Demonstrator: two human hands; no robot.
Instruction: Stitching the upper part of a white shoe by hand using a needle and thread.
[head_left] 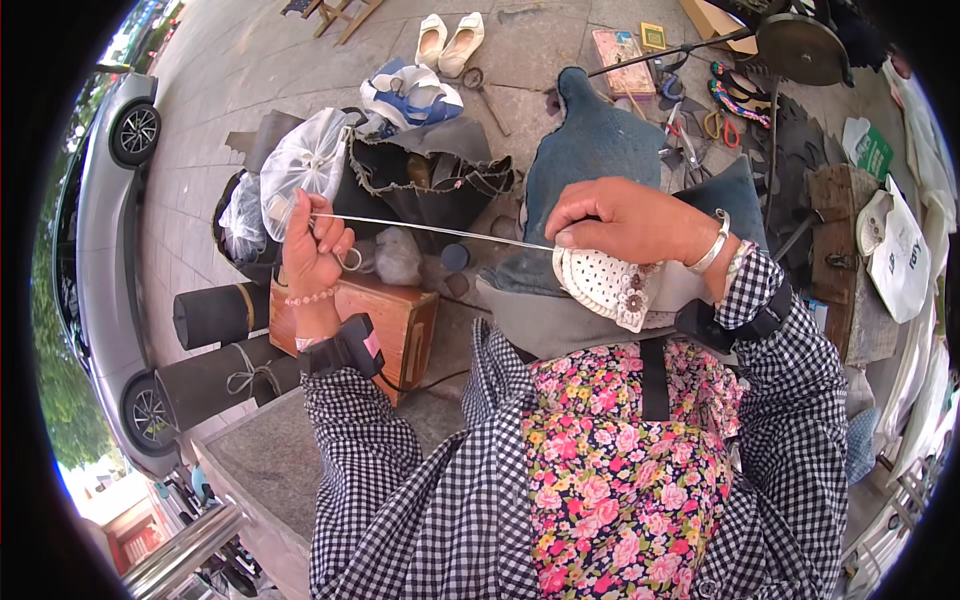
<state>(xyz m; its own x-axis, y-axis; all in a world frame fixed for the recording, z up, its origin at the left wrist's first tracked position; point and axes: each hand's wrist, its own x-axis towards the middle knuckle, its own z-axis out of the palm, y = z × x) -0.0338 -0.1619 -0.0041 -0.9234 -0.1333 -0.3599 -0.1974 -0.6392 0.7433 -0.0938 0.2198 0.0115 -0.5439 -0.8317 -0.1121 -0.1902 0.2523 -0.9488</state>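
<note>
My right hand (640,218) is closed over the toe of a white shoe (600,284), its thumb and fingers curled at the edge. Small holes dot the shoe's upper, and brown flower-like ornaments sit on its side. White thread (430,229) runs taut from that edge across to my left hand (318,245), raised at the left with the thread pinched in its fingers. A ring-shaped loop (350,261) hangs by the left fingers; what it belongs to is unclear. Beneath the shoe, grey-blue cloth (560,320) covers my lap. No needle can be made out.
A wooden box (400,330) and dark rolls (212,316) lie at the left. Beyond stand an open dark bag (430,205), plastic bags (305,165) and white shoes (462,46). Scissors (722,128) and pliers lie at the far right, near a metal stand (805,48).
</note>
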